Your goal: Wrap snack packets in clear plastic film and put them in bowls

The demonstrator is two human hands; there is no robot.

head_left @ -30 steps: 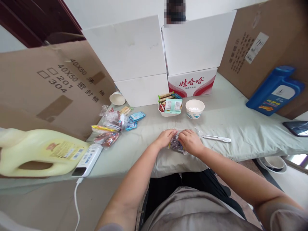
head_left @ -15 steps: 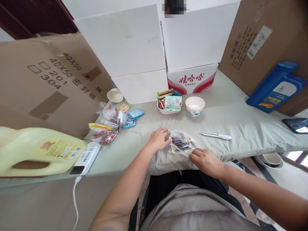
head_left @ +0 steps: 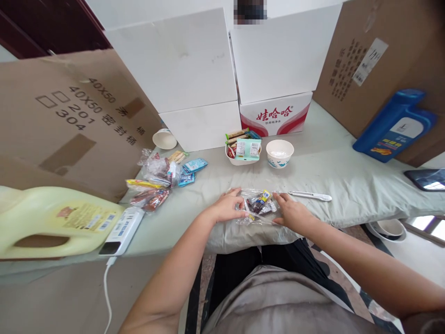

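Observation:
A clear plastic bag of small wrapped snacks (head_left: 259, 206) lies on the pale green cloth (head_left: 333, 174) near its front edge. My left hand (head_left: 226, 206) grips the bag's left end with its fingers. My right hand (head_left: 293, 212) rests on the bag's right end, fingers on the plastic. Just right of the bag lies a white utility knife (head_left: 310, 196), untouched. Behind the bag stand a white bowl filled with snack packets (head_left: 243, 149) and an empty paper bowl (head_left: 279, 153).
A heap of loose snack packets (head_left: 160, 178) lies to the left, with a paper cup (head_left: 164, 138) behind it. White boxes (head_left: 198, 65) and brown cartons (head_left: 69, 116) wall the back. A yellow jug (head_left: 52, 220) and power bank (head_left: 121, 230) lie left, a blue jug (head_left: 394, 125) and a phone (head_left: 426, 178) right.
Both hands covered the bag a second ago. My right hand then drew back toward me and has now returned to the bag's right end. The bag lies flatter and more spread out.

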